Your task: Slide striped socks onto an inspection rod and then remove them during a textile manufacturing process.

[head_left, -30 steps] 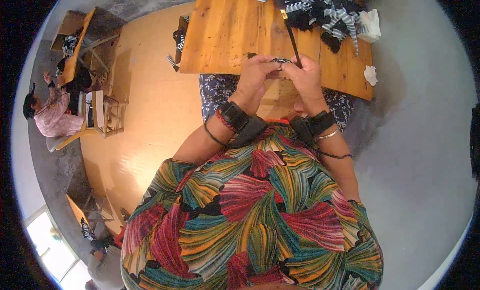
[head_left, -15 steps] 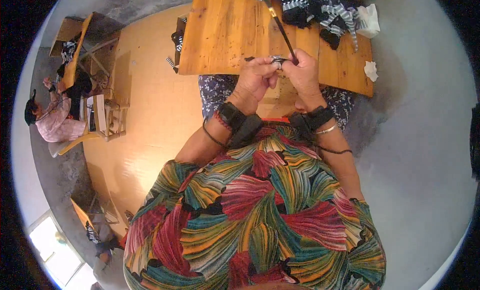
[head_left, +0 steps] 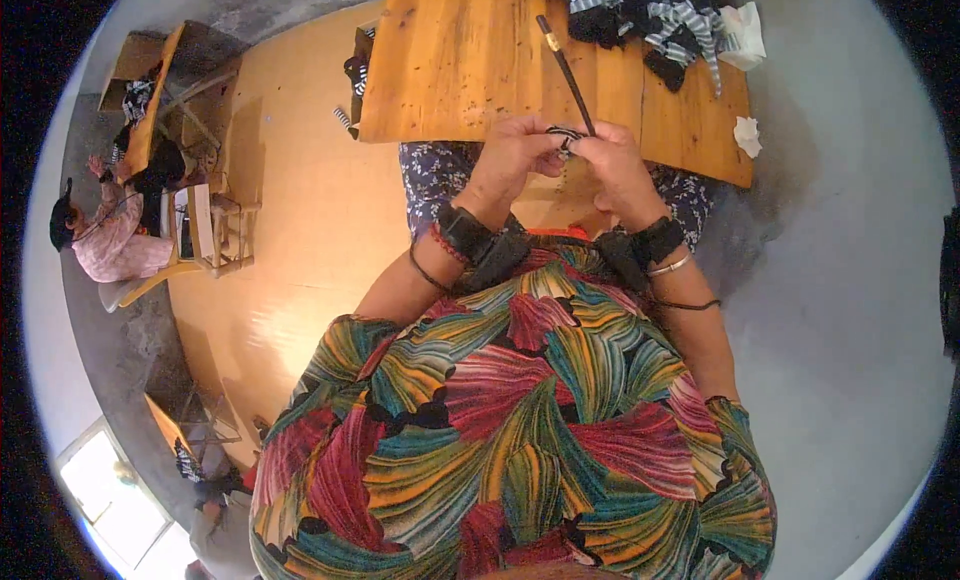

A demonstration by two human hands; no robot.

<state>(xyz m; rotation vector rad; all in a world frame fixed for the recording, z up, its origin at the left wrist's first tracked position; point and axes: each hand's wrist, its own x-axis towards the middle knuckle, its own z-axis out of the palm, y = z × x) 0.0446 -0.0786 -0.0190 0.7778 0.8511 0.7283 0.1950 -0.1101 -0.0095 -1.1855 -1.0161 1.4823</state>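
Above the wooden table's near edge, my left hand [head_left: 516, 158] and my right hand [head_left: 616, 168] meet with their fingers closed. Between the fingertips they pinch a small black-and-white striped piece of fabric [head_left: 566, 134], partly hidden by the fingers. A slim dark stick with a light, gold-toned band [head_left: 568, 78] rises from my right hand, slanting up and left over the table. Its lower end disappears in that hand's fingers. Dark bands wrap both wrists.
The wooden table [head_left: 450, 60] carries a heap of black and striped fabric pieces [head_left: 640, 20] at its far right. White crumpled paper [head_left: 742, 38] lies beside the heap, with a scrap [head_left: 747, 137] near the right edge. An open box [head_left: 360, 75] stands left. Another person [head_left: 115, 230] sits at a table far left.
Both hands have moved slightly, the right one a little to the right and down. The stick has shifted with it, and the striped fabric shows more between the fingertips.
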